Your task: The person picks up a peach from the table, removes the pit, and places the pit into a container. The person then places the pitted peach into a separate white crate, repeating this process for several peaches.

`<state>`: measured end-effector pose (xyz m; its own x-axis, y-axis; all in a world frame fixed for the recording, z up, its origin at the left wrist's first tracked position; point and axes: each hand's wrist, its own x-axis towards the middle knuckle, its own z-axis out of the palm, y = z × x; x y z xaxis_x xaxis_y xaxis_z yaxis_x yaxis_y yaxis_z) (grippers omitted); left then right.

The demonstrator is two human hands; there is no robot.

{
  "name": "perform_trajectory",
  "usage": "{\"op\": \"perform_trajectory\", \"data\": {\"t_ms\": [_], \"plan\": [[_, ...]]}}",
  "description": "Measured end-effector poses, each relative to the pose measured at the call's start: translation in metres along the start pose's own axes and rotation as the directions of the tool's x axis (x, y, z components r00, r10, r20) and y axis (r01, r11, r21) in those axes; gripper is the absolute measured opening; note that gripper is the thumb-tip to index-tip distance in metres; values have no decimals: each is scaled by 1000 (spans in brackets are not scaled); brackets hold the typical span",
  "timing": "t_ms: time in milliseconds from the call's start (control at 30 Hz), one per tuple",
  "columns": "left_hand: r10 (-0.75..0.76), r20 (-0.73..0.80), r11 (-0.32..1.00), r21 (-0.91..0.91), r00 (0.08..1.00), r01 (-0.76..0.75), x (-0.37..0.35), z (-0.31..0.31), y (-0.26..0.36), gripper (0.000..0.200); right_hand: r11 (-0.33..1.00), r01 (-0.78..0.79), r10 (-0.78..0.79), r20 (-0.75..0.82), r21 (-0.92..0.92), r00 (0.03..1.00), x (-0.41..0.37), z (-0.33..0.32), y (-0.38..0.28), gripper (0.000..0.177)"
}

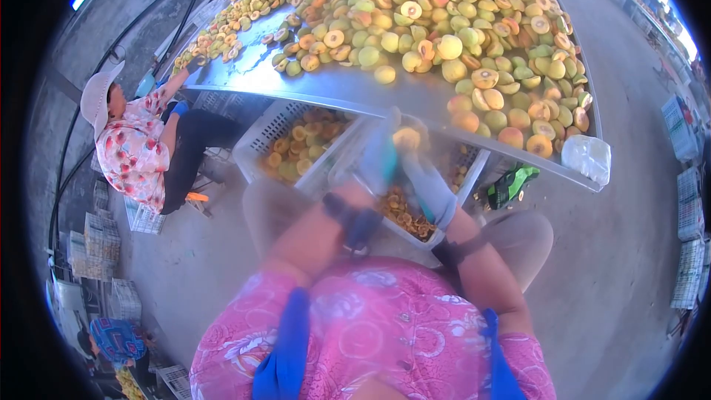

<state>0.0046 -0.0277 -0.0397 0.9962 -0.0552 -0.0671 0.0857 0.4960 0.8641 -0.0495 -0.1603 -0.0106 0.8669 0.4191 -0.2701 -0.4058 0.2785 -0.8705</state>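
Right hand [429, 185]: gloved, blurred; I read its fingers as closed on a fruit [406, 138].

Left hand [380, 152]: gloved, just beside that fruit, badly blurred; I cannot tell whether its fingers grip or merely touch.

Fruit: one piece, orange-yellow, between the two hands, at the near side of the bench [296, 87]. Handling, in my judgement: firm enough to stop it turning, light enough not to bruise the flesh; the fingertips of one hand clear of the other's path; both hands low over the crate below, so that drops land inside.

Near crate [475, 175]: white, under the hands, between the knees; brown-orange scraps [404, 216] inside.

Side crate [249, 150]: white, just left of the near crate; cut fruit within. I would judge a steady left elbow useful here.

Bench: metal, beyond the crates, carrying a large heap [452, 44], whole-looking pieces and cut halves mixed.

Bag [586, 161]: whitish, at the bench's near right corner.

Co-worker [137, 144]: seated at left, one arm reaching to the bench.
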Motion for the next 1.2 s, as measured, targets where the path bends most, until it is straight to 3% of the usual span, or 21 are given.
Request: {"op": "perform_trajectory", "data": {"t_ms": [67,133,267,333,367,433,467,533,600,667,700,800,833,867,900,967,1033,1067,1100,1133,1200], "plan": [[-51,26,999,2,998,51,-5,10,12,50,995,-92,92,21,22,996,-4,2,-14,41],[181,-22,899,410,983,-156,-10,15,13,57,981,-190,188,40,46,981,-4,-4,-12,39],[-34,92,981,191,995,16,-17,17,39,64,950,-280,228,306,139,924,-1,-22,-3,33],[-116,109,877,478,987,51,-26,26,56,64,923,-333,236,399,193,886,-2,-20,-2,31],[-117,107,877,477,987,52,-24,16,48,64,915,-353,268,359,194,894,-3,-18,0,29],[117,202,664,712,972,-228,-15,-1,37,62,914,-361,291,321,187,901,-3,-17,1,27],[129,207,663,710,970,-239,-15,-4,41,62,909,-362,276,352,205,894,-4,-16,4,28],[-44,283,716,678,958,-167,-22,-10,50,59,907,-361,261,385,215,885,-6,-13,2,28],[15,310,717,660,951,-227,-14,-24,37,60,807,-479,305,451,345,839,-10,-5,-5,30],[-24,292,851,507,956,-134,-18,-21,42,61,798,-483,291,473,360,832,-10,-1,-4,32],[-17,295,852,505,955,-141,-22,-19,45,61,786,-488,274,495,379,825,-9,0,-3,33],[-114,185,961,268,976,61,-33,-24,43,57,732,-535,259,554,422,791,-5,0,4,35],[-146,155,988,76,977,135,-25,-46,22,53,734,-536,261,555,417,790,-5,2,5,35],[-183,131,973,-120,974,199,-21,-52,17,50,697,-562,217,615,446,758,-5,5,5,36],[-180,130,973,-122,975,196,-17,-58,13,50,658,-589,169,670,469,723,-5,6,6,37],[-108,-115,924,-378,987,57,-12,-50,26,46,620,-617,199,664,485,721,-3,2,12,37],[-121,-65,815,-577,990,62,-20,-35,90,43,578,-645,227,661,500,716,-3,1,14,38],[91,-410,970,-168,907,-173,-3,-67,77,36,599,-584,194,608,548,770,-6,2,11,38],[290,-186,907,365,939,-208,1,-88,106,31,618,-517,156,552,592,819,-5,3,10,37],[544,-158,588,772,824,-240,26,-127,104,29,614,-520,154,556,593,817,-2,3,11,37],[543,-123,418,898,830,-140,36,-105,123,30,683,-455,173,478,572,861,6,2,15,37]]}}
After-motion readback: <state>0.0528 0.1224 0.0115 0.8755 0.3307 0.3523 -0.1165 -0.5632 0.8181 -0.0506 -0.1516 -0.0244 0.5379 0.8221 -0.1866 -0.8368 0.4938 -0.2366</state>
